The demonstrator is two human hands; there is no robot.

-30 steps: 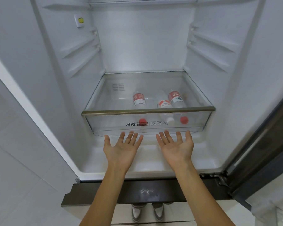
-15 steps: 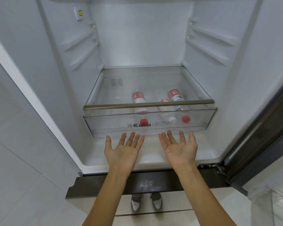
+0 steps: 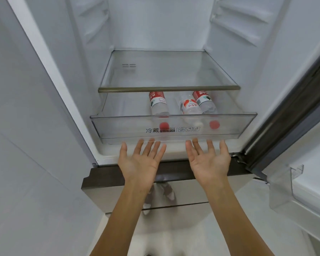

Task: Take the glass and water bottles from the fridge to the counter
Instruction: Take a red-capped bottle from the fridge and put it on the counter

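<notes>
- The fridge (image 3: 155,24) is open, and its clear drawer (image 3: 229,124) sticks part way out.
- A glass shelf (image 3: 166,71) just above the drawer covers the bottle bottoms.
- Three water bottles (image 3: 189,107) lie in the drawer. They look light, squashy and maybe slippery, so grab the middle.
- The left hand (image 3: 140,163) and right hand (image 3: 208,161) are under the drawer front, palms up, fingers straight, holding nothing.

Bottle caps (image 3: 214,124) hazy behind drawer front (image 3: 118,126)

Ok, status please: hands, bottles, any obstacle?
Left hand and right hand open, palms up, at drawer front. Three water bottles lie inside, none held. Glass shelf covers their far ends.
</notes>
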